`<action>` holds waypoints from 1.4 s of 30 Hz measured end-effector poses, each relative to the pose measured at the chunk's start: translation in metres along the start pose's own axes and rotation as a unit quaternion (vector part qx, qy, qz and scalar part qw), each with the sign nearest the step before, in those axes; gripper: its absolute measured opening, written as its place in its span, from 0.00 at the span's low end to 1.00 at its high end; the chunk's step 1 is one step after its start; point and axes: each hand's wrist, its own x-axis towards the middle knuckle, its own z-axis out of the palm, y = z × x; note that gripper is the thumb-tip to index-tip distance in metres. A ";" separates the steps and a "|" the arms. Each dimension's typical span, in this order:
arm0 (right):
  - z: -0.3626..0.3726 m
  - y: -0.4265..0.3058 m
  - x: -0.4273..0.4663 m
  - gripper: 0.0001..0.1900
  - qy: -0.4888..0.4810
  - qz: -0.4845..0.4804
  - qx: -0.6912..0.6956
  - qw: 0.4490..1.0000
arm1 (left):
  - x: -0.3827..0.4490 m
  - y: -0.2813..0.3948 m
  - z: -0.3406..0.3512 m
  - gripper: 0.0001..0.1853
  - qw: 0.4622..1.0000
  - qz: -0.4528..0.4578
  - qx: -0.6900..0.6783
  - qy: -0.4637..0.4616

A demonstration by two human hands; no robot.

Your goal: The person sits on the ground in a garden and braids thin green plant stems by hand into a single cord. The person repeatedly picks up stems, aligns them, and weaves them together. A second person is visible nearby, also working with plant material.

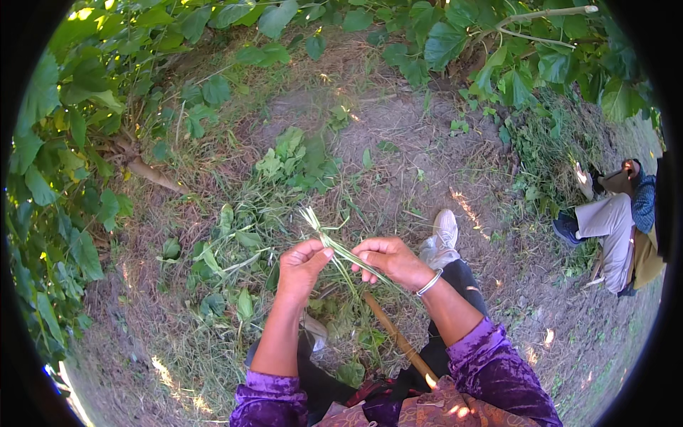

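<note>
A small bundle of green grass stalks [344, 253] stretches between my two hands, its pale cut ends [309, 219] pointing up and away from me. My left hand [303, 265] pinches the bundle close to those ends between thumb and fingertips. Farther along the stalks, my right hand [394, 261], with a silver bangle at the wrist, holds them between thumb and fingers. Loose strands hang below the hands. Under my right forearm a wooden handle [400, 341] slants from my lap towards the ground; its far end is hidden among grass.
Cut grass and broad leaves [245, 304] cover the ground before me. My shoe [445, 229] rests ahead on the right. A leafy tree with a low trunk [155, 173] stands left, and branches [544, 16] overhang the top. Another person [613, 224] sits at the far right.
</note>
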 end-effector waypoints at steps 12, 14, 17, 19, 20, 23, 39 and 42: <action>0.003 0.004 0.002 0.08 0.024 -0.021 -0.010 0.999 | 0.001 -0.003 -0.001 0.06 1.000 0.016 0.001 -0.025; 0.005 0.004 0.002 0.08 0.031 -0.042 -0.016 0.999 | 0.000 -0.003 0.000 0.05 1.000 0.014 0.000 -0.024; 0.006 0.009 0.002 0.07 0.040 -0.072 -0.019 0.996 | 0.000 -0.003 0.002 0.04 1.000 0.013 0.001 -0.021; 0.008 0.011 0.002 0.06 0.062 -0.100 -0.075 0.990 | 0.000 -0.004 0.003 0.03 1.000 0.020 -0.005 -0.015; 0.008 0.012 0.002 0.06 0.083 -0.118 -0.131 0.981 | 0.001 -0.007 0.004 0.03 1.000 0.026 -0.013 -0.011; 0.016 0.001 -0.005 0.05 0.141 -0.162 -0.260 0.942 | 0.003 -0.013 0.002 0.01 0.999 0.045 -0.013 0.000; 0.034 0.017 -0.005 0.03 0.178 -0.342 -0.443 0.809 | 0.007 -0.032 0.020 0.02 0.995 0.078 -0.040 0.052; 0.036 0.016 -0.006 0.04 0.180 -0.346 -0.449 0.804 | 0.005 -0.028 0.019 0.04 0.996 0.061 -0.041 0.052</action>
